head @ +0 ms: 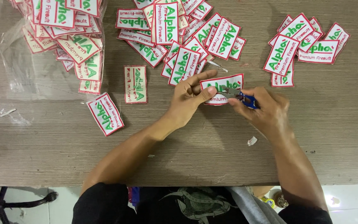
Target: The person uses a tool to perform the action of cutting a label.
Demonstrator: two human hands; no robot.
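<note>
- White embroidered cloth, red-edged with green lettering, made up the rectangular patch (222, 88) lying flat near the middle of the grey wood-grain table (63, 153).
- The left hand (187, 99) reached in from the near left, thumb and fingers pinching the patch's left end.
- The right hand (266, 110) gripped small blue-handled snips (241, 97), blades on the patch.
- The patch's long axis ran left-right, slightly tilted.
- Matching patches (179, 37) lay heaped farther away.

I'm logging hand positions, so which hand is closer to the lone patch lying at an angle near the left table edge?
Left. The left hand lies right of the angled patch; the right hand, holding blue-handled snips, is farther right.
</note>
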